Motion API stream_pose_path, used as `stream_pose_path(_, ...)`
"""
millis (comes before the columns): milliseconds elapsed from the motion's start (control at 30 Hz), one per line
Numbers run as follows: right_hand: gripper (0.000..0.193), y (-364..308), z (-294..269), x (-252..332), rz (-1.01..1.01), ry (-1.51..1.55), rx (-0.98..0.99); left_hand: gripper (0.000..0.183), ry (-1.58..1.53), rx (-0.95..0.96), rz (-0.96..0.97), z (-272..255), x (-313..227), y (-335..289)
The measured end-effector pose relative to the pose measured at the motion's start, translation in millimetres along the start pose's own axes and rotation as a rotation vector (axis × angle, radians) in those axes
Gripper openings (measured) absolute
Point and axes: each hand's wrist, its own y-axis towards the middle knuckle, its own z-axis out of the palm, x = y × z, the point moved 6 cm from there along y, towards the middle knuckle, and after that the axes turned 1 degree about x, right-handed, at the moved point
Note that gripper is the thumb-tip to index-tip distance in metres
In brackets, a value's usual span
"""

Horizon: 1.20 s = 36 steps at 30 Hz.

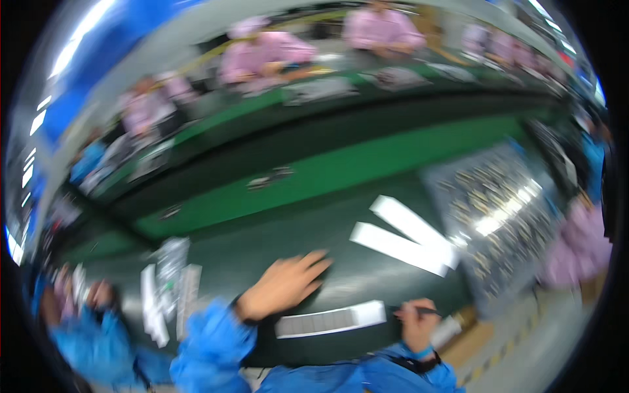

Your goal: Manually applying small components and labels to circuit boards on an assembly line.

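Note:
A long white strip (368, 314) with a row of grey segments lies on the dark green table just in front of me. My left hand (285, 283), palm down with fingers spread, is over the table beyond the strip's left part and holds nothing. Past the strip's right end, my right hand (419, 325) is closed around a thin dark pen-like tool (427, 311); motion blur hides its exact kind. Two plain white strips (400, 249) lie farther off to the right, their near ends overlapping.
A grey tray (481, 298) with many small parts stands at the right. To the left lie clear plastic bags (173, 262) and more pale strips (152, 308). A co-worker in a blue sleeve (92, 344) sits at my left. People in pink (262, 56) work across a green-edged bench.

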Motion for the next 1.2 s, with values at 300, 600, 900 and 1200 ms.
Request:
stream_pose_path(300,0.014,32.0,-25.7,68.4,-0.124,-0.262,0.138,0.038,-0.221,0.035,-0.067,46.8,-56.9,-55.9)
stream_pose_path(600,0.027,148.1,-164.9,116.5,-0.049,-0.727,-0.187,0.035,-0.255,0.020,-0.091,45.6,-51.1,-55.9)
stream_pose_path(900,0.045,275.8,-102.3,54.5,-0.011,-1.276,-0.034,0.036,-0.241,-0.051,-0.050,44.1,-53.1,-57.9)
stream_pose_path(1200,0.043,318.1,-105.5,36.2,0.081,-1.196,0.024,0.037,-0.143,-0.114,0.055,60.5,-40.0,-62.7)
